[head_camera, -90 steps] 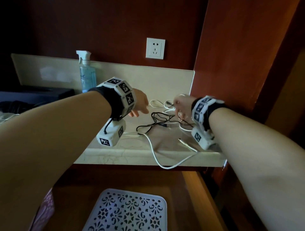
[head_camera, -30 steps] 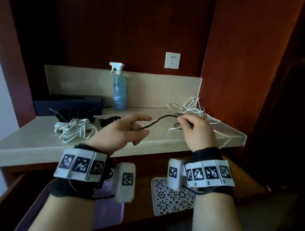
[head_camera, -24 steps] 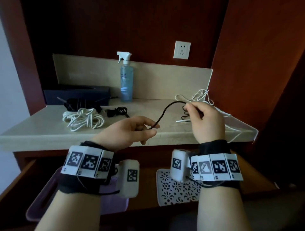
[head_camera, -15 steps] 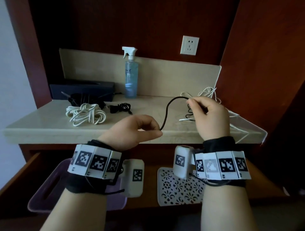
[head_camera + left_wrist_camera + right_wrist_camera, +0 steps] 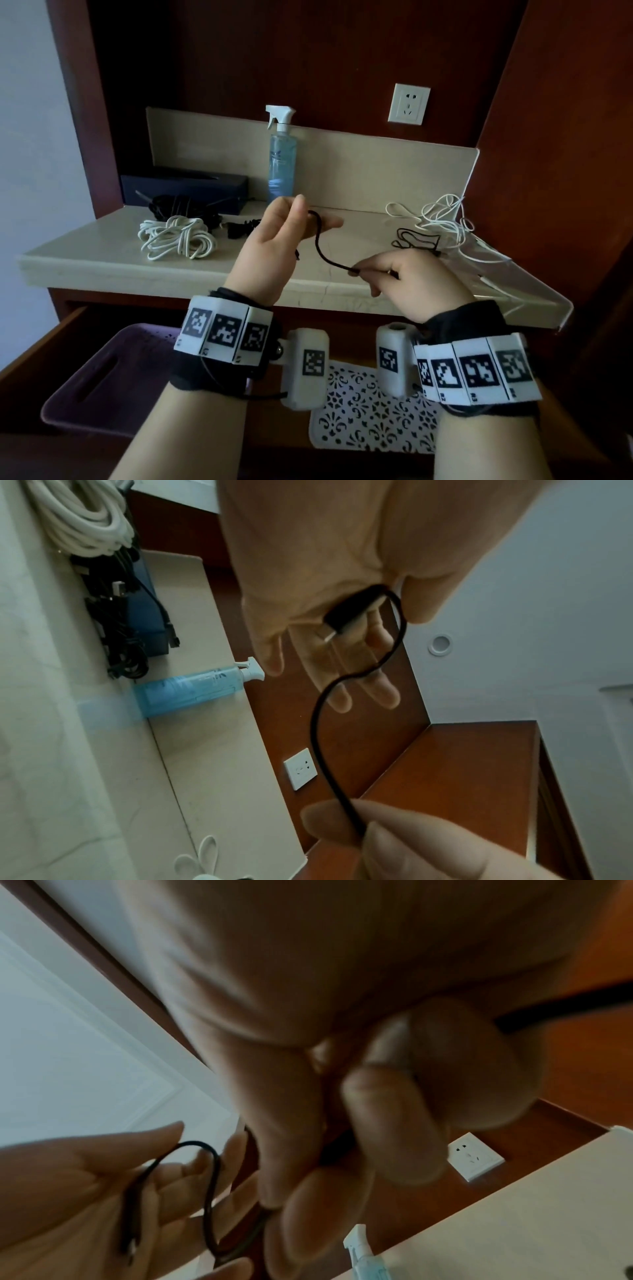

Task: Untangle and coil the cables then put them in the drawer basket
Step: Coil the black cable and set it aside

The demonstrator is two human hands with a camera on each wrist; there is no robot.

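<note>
A thin black cable (image 5: pixel 322 251) runs between my two hands in front of the counter (image 5: pixel 102 250). My left hand (image 5: pixel 291 226) is raised with fingers straight. The cable bends in the crook of its thumb, and the plug (image 5: pixel 342 616) lies on the palm. My right hand (image 5: pixel 404 277), lower and to the right, pinches the cable (image 5: pixel 337 1148) between thumb and fingertips. Its far end (image 5: pixel 416 238) lies on the counter beside a tangle of thin white cables (image 5: pixel 442 216). In the open drawer below are a purple basket (image 5: pixel 102 373) and a white perforated basket (image 5: pixel 370 414).
A coiled thick white cable (image 5: pixel 176 236), a black cable bundle (image 5: pixel 181 207) and a small black lead (image 5: pixel 239 228) lie on the counter's left. A dark box (image 5: pixel 185 185) and a blue spray bottle (image 5: pixel 282 161) stand at the back. A wall socket (image 5: pixel 408 104) is above.
My left hand has risen and straightened its fingers, with the cable now in the crook of the thumb. My right hand has dropped to the counter's front edge, still pinching the cable.
</note>
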